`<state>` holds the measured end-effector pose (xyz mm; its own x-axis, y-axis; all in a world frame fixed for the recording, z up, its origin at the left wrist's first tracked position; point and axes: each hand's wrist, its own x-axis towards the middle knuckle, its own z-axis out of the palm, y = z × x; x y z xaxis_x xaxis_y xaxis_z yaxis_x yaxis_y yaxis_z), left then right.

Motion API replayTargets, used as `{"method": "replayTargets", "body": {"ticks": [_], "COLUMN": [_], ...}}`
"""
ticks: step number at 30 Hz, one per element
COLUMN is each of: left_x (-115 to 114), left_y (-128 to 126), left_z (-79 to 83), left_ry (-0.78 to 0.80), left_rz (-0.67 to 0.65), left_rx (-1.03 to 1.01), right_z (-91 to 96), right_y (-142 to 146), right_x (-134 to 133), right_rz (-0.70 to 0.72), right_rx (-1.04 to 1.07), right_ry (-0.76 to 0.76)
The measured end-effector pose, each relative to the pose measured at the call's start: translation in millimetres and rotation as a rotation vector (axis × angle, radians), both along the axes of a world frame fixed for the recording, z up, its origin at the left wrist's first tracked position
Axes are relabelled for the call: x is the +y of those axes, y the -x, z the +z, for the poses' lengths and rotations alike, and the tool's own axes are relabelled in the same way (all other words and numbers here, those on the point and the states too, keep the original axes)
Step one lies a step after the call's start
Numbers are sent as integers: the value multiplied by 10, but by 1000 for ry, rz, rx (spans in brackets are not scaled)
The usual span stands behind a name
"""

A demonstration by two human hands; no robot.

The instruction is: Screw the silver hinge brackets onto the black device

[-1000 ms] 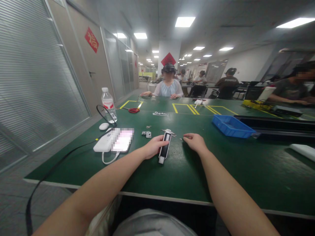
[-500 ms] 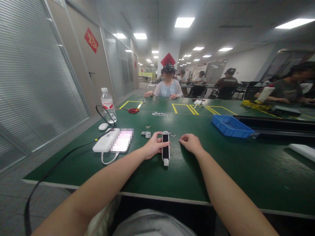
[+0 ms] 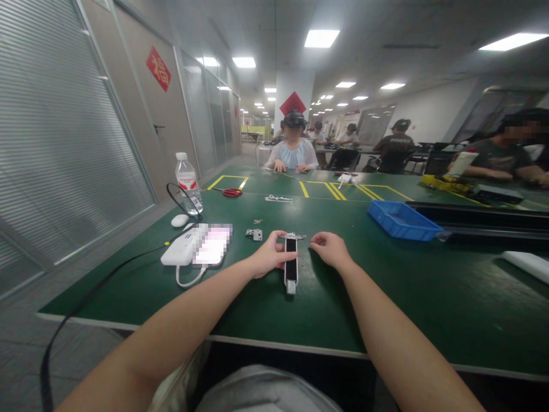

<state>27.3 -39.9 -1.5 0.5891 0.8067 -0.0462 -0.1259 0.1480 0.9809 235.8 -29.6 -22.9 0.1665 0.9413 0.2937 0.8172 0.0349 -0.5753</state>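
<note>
My left hand (image 3: 271,256) is closed around a narrow white-edged bar with a black face (image 3: 291,266), its thumb lying across the front. A pale block forms the bar's near end, and a thin metal piece crosses its far end. To the right, my right hand (image 3: 330,250) is closed with fingertips pinched together just above the table; whether anything is between them I cannot make out. Tiny metal parts (image 3: 302,237) lie between the bar's far end and that hand. Left of the bar rest a small silver bracket-like piece (image 3: 254,234) and more tiny metal parts (image 3: 258,221).
A white power bank (image 3: 182,247) cabled to a phone (image 3: 212,245) lies at left, near a water bottle (image 3: 187,186). Red-handled scissors (image 3: 232,193) sit farther back. A blue tray (image 3: 403,222) stands at right. Across the green table (image 3: 240,309) sits another person (image 3: 292,151).
The bar in my left hand has shifted slightly right and nearer to me. My right hand has moved a little left. Across the table, the other person's hand has moved inward.
</note>
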Motion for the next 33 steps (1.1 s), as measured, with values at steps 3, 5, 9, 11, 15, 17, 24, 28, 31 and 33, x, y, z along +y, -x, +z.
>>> {"method": "replayTargets", "body": {"ticks": [3,5,9,11,15,17,24,28,31,33], "left_x": [-8,-16,-34,-37,-18,0,26,0,1,10], "left_y": [-4,-11,-31,-32,11,51,122,128,153,168], "left_z": [1,2,-11,-19,-5,16,53,96,131,141], "left_ry": [-6,-14,-85,-155,-378,-530,-776,-842,-847,-841], "left_rz": [4,18,66,85,190,250,187,175,152,131], "left_rx": [10,23,48,67,274,448,820,990,1079,1097], "right_z": [42,73,114,120,109,98,92,101,99,98], "right_y": [54,93,176,217,275,284,289,298,306,311], "right_x": [-8,-16,-37,-49,-67,-72,-79,-84,-97,-109], "right_rz": [33,64,112,147,246,267,276,312,354,372], "right_rx": [231,403,594,664,767,745,648,597,546,486], "right_ry": [-74,-114,-127,-62,83,100,101,68,64,60]}}
